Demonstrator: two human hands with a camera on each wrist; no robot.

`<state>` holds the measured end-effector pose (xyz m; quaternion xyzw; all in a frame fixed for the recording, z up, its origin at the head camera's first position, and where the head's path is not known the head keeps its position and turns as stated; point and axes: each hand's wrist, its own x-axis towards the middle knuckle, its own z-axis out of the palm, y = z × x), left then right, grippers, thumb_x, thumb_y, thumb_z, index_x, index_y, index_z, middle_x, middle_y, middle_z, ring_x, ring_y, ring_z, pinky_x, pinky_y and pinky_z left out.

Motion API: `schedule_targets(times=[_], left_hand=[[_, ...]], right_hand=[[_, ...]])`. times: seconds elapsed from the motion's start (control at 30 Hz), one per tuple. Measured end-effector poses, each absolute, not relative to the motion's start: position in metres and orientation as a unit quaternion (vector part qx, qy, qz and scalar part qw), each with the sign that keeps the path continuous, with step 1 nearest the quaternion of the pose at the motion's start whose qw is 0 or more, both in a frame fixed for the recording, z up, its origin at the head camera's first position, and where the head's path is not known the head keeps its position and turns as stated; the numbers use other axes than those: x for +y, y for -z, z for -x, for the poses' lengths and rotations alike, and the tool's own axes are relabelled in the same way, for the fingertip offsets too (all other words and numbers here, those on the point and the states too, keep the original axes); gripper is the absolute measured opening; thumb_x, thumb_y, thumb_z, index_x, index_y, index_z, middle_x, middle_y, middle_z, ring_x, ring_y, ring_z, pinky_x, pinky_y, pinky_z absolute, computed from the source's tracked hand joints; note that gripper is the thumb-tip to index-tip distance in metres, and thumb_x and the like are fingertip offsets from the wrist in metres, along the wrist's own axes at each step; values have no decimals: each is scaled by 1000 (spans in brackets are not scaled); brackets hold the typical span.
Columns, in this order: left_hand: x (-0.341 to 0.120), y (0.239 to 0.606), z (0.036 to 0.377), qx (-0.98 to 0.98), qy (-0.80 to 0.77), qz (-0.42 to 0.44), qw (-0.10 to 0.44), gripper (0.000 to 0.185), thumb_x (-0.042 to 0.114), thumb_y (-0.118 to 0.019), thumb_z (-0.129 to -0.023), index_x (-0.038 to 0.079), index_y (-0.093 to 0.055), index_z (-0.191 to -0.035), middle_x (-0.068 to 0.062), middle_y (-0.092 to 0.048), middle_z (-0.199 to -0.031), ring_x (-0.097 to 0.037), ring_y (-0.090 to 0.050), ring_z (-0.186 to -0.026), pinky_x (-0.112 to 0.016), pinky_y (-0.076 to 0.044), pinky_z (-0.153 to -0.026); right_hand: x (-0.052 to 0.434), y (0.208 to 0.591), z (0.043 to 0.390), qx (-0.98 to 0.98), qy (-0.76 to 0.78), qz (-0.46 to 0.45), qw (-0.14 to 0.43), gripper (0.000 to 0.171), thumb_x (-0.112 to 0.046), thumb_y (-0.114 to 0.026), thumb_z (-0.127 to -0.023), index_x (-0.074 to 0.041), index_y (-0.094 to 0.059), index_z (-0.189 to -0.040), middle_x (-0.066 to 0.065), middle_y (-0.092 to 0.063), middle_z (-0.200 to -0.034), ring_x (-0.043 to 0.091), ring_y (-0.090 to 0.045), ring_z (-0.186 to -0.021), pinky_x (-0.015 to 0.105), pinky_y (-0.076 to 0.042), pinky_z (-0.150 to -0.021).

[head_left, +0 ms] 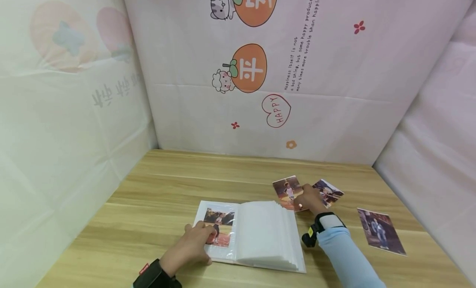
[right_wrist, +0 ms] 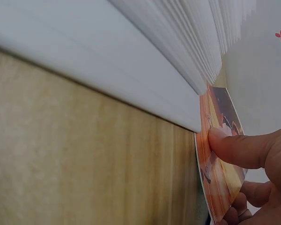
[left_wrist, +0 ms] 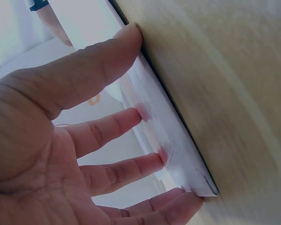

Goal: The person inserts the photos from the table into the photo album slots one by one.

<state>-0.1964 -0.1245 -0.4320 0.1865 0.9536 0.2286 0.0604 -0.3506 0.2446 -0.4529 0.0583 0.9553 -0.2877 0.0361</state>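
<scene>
A white photo album (head_left: 260,234) lies open on the wooden table, with a photo (head_left: 221,218) in the clear pocket of its left page. My left hand (head_left: 191,244) rests on that page's lower left. In the left wrist view, the extended fingers (left_wrist: 114,126) touch the page, and the thumb lies at the album's edge. Beyond the album's upper right corner, my right hand (head_left: 311,199) pinches a loose photo (head_left: 287,189) of a figure in a light top. The right wrist view shows the thumb (right_wrist: 234,147) on the picture side, other fingers partly hidden behind the photo.
Another photo (head_left: 328,192) lies just beyond the right hand, partly covered by it. A further photo (head_left: 382,231) is on the table (head_left: 148,197) at the far right. Printed white cloth (head_left: 186,118) hangs behind and on both sides.
</scene>
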Motion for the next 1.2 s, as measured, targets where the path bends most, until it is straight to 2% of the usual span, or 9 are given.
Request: schedule_targets(times=[0.1,0.33,0.43,0.7,0.9,1.03,1.2], left_hand=[[-124,432,197,954,-229,-185,63,63,14,-88,-49,6,-62,-106,-7,-48,-93,-29,-38,-80,-38,-40,-62],[-125,433,196,954,-229,-183,62,64,14,-88,-48,7,-62,-106,-7,-48,-94,-29,-38,-80,-38,-40,-62],[-125,434,195,954,-226,-187,55,63,13,-87,-48,7,-61,-105,-6,-47,-93,-28,-38,-79,-37,-39,-62],[-125,434,195,954,-224,-193,47,63,14,-86,-48,6,-61,-105,-6,-47,-92,-27,-38,-78,-36,-39,-61],[-126,433,195,954,-225,-193,50,64,15,-86,-48,5,-61,-106,-7,-47,-93,-28,-39,-79,-37,-40,-62],[-124,431,197,953,-226,-192,58,63,18,-87,-49,5,-61,-106,-8,-48,-93,-27,-39,-81,-39,-41,-65],[-119,427,199,953,-224,-194,58,53,22,-87,-55,7,-61,-98,-6,-45,-91,-26,-38,-81,-38,-39,-63]], right_hand=[[246,455,352,956,290,-46,10,63,-14,-72,-64,13,-47,-116,31,-50,-115,46,-44,-102,53,-37,-85],[248,459,353,919,390,-39,-48,33,0,-58,-75,13,-51,-105,29,-54,-101,36,-51,-84,43,-44,-69],[250,461,354,910,408,-34,-61,25,4,-55,-77,12,-54,-100,25,-54,-97,35,-50,-85,42,-43,-70],[257,462,353,909,411,-24,-71,24,2,-60,-78,12,-54,-99,24,-54,-95,36,-50,-87,45,-41,-75],[261,463,353,905,419,-29,-65,19,0,-62,-80,9,-54,-95,17,-51,-85,31,-47,-79,36,-40,-64],[265,462,353,892,448,-30,-51,20,-2,-61,-83,7,-54,-99,14,-52,-85,25,-48,-75,31,-40,-60],[269,453,351,867,496,-18,-39,21,-2,-58,-87,9,-51,-104,12,-56,-83,17,-50,-68,27,-43,-57]])
